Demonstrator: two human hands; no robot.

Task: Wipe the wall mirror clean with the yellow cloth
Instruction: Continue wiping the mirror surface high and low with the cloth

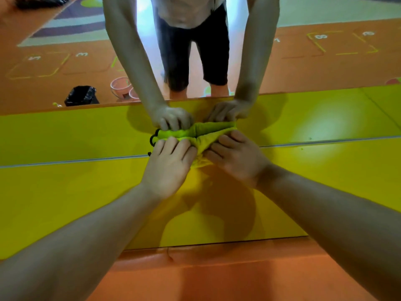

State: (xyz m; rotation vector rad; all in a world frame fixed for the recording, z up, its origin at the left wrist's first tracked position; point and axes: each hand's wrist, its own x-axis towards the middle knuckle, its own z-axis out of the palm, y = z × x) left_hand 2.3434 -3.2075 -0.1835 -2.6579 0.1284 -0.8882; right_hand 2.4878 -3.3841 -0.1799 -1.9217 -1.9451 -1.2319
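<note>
The wall mirror [325, 61] fills the upper part of the head view, and its bottom edge runs as a thin grey line across the yellow padding. Bunched against the glass just above that edge is the yellow cloth [202, 148]. My left hand [169, 164] grips its left part and my right hand [237, 158] grips its right part, the two hands side by side. The reflection shows both sets of fingers curled over the cloth. A black loop [153, 139] sticks out at the cloth's left end.
A yellow padded surface [76, 203] lies below the mirror, with an orange padded floor [217, 279] nearest me. Reflected in the glass are a black bag [81, 95], clear bowls [120, 85], numbered floor markings and my own legs.
</note>
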